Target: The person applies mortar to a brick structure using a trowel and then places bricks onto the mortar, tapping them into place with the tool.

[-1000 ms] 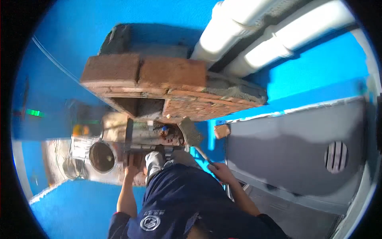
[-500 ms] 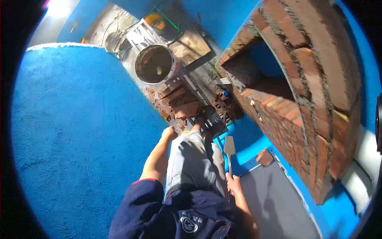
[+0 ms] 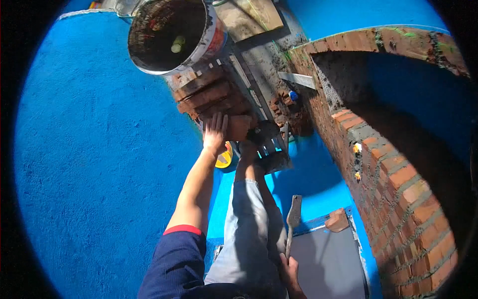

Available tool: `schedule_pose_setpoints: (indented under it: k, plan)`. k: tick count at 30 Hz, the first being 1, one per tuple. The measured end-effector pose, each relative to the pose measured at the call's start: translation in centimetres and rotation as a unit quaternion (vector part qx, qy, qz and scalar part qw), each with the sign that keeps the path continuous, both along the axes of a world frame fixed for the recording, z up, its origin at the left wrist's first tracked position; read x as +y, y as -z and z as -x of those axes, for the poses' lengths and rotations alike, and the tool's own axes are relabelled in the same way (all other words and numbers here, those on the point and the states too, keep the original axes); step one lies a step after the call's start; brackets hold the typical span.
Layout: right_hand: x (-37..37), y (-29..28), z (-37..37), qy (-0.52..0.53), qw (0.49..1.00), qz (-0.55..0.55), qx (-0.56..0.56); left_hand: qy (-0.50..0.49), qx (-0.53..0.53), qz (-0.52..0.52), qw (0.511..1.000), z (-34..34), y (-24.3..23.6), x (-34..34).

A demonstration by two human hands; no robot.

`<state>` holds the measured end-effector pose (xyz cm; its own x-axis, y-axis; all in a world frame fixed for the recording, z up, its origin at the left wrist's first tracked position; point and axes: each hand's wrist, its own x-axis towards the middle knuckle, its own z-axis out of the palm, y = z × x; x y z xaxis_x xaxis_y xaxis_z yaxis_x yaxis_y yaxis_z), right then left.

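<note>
My left hand reaches forward to a pile of reddish bricks. Its fingers are stretched out flat against the nearest brick, and the underside of the hand is hidden. More bricks lie just beyond it, side by side. Low in the view, my right hand is closed round the handle of a trowel, whose mortar-smeared blade points away from me. Beyond the bricks stands a large bucket with a dark, dirty inside and a pale round thing in it.
A curved brick wall with an arched opening rises on the right. A blue wall fills the left. A loose brick lies on a grey panel near my right hand. Rubble and a board lie farther off.
My left hand has moved forward from beside my leg onto the nearest brick. The view has shifted closer to the bucket and bricks. The trowel stays in my right hand.
</note>
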<state>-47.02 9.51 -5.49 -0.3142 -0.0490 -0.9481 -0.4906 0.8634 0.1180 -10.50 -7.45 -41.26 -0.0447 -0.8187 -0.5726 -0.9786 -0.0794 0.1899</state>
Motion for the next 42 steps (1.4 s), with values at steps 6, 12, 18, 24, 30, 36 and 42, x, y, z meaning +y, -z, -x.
schedule_pose_setpoints:
  k: [6,12,18,24,30,36,42]
  plan:
    - [-2.7,-1.0,-0.8,0.017,0.999,0.027,-0.015,0.048,-0.045,-0.105,0.992,-1.3,0.9,-2.4]
    - [0.9,0.1,0.1,-0.077,0.987,0.136,-0.025,-0.198,0.188,-0.28,0.92,-1.9,-9.6,-4.9]
    - [3.4,2.1,2.1,-0.225,0.937,0.261,0.058,-0.429,0.659,-0.383,0.485,-1.1,-37.7,-4.8]
    - [-3.3,-6.2,1.9,-0.04,0.978,0.201,-0.047,-0.475,0.766,-0.236,0.362,1.0,-54.0,-2.8]
    - [-6.3,-11.1,2.8,-0.075,0.959,0.269,-0.046,-0.45,0.757,-0.177,0.439,5.6,-58.8,-5.3]
    - [-6.8,-14.9,4.2,-0.072,0.925,0.373,-0.027,-0.282,0.879,-0.287,0.256,11.1,-62.7,-9.5]
    - [-1.2,-14.1,6.0,-0.002,0.909,0.413,0.047,-0.305,0.822,-0.229,0.422,12.0,-71.2,-10.7]
